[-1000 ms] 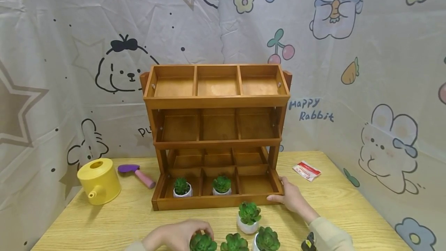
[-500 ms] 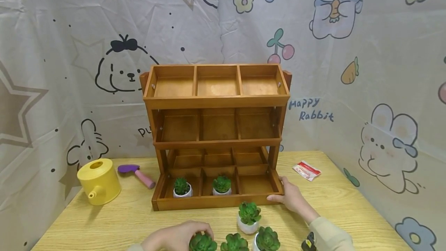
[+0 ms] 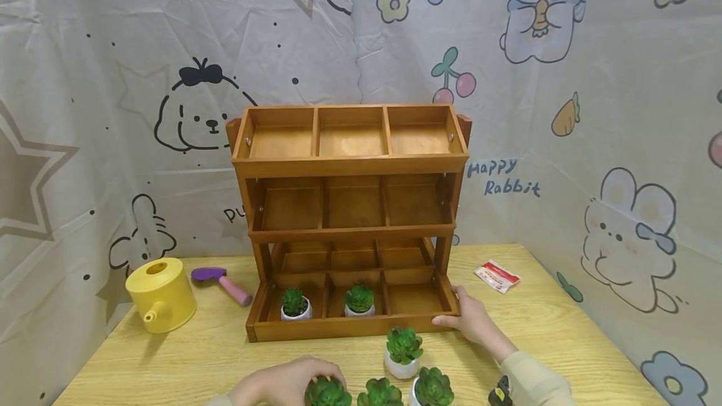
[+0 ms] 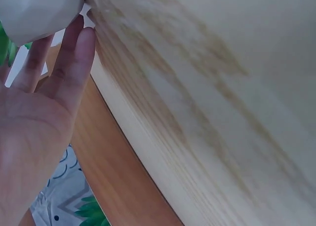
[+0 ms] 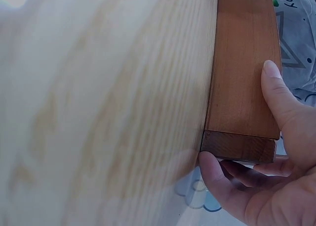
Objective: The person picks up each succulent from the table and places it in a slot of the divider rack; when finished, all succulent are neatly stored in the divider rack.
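My left hand (image 3: pixel 293 379) curls round a potted succulent (image 3: pixel 328 392) at the front of the table. In the left wrist view its fingers (image 4: pixel 69 72) lie against the white faceted pot (image 4: pixel 42 11). My right hand (image 3: pixel 472 321) grips the lower right corner of a three-tier wooden shelf (image 3: pixel 352 166); the right wrist view has the thumb (image 5: pixel 277 90) on the front board and the other fingers round its end. Two small succulents (image 3: pixel 296 304) in white pots sit in the left and middle compartments of the bottom tier. More potted succulents (image 3: pixel 403 353) stand between my hands.
A yellow watering can (image 3: pixel 161 296) and a purple-and-pink toy garden tool (image 3: pixel 222 283) lie left of the shelf. A red-and-white packet (image 3: pixel 497 276) lies at right. Near my right sleeve is a small black object (image 3: pixel 499 392). Patterned cloth (image 3: pixel 361 30) hangs behind.
The succulent in my left hand has shifted very slightly left. My right hand stays on the shelf corner, and the other things keep their places.
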A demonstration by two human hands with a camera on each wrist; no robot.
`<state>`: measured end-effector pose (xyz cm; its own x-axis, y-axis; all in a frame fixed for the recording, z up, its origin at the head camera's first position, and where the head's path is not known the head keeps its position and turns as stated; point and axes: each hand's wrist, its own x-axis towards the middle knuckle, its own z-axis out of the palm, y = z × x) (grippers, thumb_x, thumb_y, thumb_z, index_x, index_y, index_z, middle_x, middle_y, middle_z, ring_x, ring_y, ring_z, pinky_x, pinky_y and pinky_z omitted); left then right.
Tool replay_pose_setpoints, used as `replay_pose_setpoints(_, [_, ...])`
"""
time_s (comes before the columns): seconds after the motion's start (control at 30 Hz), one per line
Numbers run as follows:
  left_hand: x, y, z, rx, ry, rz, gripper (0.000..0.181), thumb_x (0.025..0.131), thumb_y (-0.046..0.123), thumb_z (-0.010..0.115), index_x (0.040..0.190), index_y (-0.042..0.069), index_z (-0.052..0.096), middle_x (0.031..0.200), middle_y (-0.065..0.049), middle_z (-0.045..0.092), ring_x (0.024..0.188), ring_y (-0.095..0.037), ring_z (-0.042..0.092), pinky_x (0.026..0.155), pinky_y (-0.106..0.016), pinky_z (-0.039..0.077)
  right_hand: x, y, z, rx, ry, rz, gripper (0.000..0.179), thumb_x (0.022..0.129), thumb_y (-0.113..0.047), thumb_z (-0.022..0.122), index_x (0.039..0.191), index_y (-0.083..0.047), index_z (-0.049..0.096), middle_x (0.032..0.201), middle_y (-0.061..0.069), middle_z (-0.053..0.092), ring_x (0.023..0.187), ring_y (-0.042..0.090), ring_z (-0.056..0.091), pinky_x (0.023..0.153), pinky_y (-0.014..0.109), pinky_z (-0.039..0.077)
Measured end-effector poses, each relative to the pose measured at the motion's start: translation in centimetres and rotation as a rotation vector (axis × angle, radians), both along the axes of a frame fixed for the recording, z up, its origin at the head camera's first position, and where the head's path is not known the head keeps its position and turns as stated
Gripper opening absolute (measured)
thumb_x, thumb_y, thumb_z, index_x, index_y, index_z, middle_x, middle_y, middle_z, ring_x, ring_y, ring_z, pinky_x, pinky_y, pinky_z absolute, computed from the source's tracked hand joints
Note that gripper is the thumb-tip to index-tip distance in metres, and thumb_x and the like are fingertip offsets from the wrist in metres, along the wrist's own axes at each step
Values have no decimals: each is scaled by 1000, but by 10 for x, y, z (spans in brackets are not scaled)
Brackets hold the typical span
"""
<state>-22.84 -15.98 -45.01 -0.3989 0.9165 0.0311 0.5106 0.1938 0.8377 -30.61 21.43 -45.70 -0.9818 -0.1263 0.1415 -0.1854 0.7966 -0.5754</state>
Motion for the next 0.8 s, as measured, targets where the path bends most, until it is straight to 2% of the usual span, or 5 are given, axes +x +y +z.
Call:
replay_pose_setpoints(0.2, [-2,-1,0,-36,-7,48,37,85,21,73,118,15,59,111,12,63,99,3,58,86,-20,49,0,0,0,10,10,0,91,73,-40,80,133,14,38,122,36,55,112,48,55,93,55,46])
replay_pose_setpoints(0.47, [-7,2,0,-20,127,144,44,79,23,79,117,17,58,109,11,62,98,3,56,83,-21,49,2,-1,2,10,15,4,90,73,-39,80,132,14,39,121,36,55,111,48,55,92,55,46])
replay_pose_setpoints(0.67, [-17,13,-1,-3,216,309,52,70,26,84,115,19,59,107,9,63,91,2,56,79,-21,50,2,0,1,12,20,-1,90,73,-40,80,132,14,39,122,36,55,111,48,55,92,55,46])
replay_pose_setpoints(0.8, [-22,23,-1,30,253,423,53,68,26,86,114,19,60,108,6,63,92,0,58,80,-23,50,1,-1,0,4,20,1,90,73,-40,80,133,13,39,122,35,56,111,48,56,93,55,46])
